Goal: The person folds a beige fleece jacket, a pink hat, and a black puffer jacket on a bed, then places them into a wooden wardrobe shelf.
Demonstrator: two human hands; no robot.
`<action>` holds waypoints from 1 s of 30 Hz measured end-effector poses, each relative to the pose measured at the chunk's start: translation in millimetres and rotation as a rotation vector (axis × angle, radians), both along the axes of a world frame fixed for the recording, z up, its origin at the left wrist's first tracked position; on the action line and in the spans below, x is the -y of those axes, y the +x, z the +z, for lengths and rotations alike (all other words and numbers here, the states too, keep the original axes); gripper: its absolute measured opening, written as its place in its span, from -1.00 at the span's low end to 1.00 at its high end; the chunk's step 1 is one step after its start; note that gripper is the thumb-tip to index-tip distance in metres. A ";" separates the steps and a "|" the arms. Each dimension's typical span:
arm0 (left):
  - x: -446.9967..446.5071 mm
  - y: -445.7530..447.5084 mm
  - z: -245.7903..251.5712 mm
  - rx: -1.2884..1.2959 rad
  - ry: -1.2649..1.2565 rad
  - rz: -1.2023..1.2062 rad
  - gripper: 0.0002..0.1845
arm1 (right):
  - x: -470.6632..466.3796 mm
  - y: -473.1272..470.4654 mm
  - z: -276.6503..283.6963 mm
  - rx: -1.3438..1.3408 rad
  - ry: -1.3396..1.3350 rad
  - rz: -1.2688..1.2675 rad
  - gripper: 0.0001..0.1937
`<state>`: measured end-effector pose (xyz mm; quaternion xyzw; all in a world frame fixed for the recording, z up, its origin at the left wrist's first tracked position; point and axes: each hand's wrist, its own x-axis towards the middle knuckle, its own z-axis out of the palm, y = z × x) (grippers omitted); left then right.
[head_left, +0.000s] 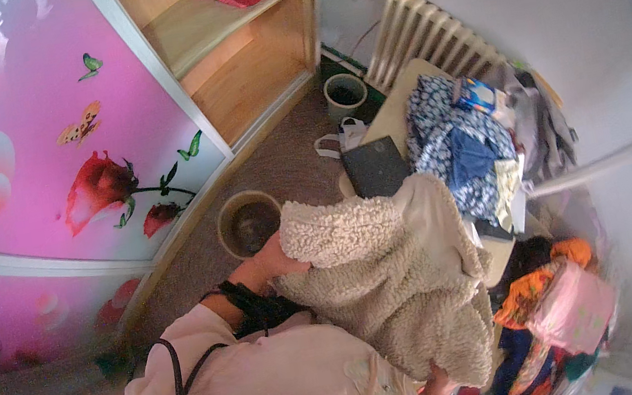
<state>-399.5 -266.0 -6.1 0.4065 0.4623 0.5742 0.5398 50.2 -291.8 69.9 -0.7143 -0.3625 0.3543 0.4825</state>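
Note:
A beige fleece garment (391,278) with a curly pile hangs spread between my two hands, in front of my pale pink top. My left hand (278,253) grips its upper left edge, where a lighter curly flap (339,228) is folded over; the fingertips are partly hidden by the pile. Low in the view, my right hand (437,386) holds the lower edge of the garment, most of its fingers covered by the fabric. A smooth beige part (425,199) of the garment shows at its upper right, beside the cluttered table.
A table (420,72) carries a blue floral cloth (432,111) and a black flat box or case (376,166). A bucket (249,223) and a bin (345,93) stand on the floor. Left is a wardrobe's pink sliding door (55,115). Clothes (569,306) lie heaped at right, below a radiator (426,31).

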 end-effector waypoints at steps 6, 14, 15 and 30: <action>-30.1 -95.8 34.0 -0.036 0.027 0.017 -0.05 | -58.2 -70.4 55.1 0.130 -0.038 0.014 -0.41; -80.0 -79.1 69.4 0.067 0.547 -0.078 -0.17 | -110.1 -116.1 93.3 0.290 -0.035 0.061 -0.41; -88.2 -73.9 70.4 0.081 0.536 -0.117 -0.17 | -116.4 -119.0 97.5 0.309 -0.031 0.064 -0.41; -126.5 -70.3 73.3 -0.032 0.572 -0.176 -0.28 | -208.1 -158.6 103.1 0.299 -0.004 0.259 -0.42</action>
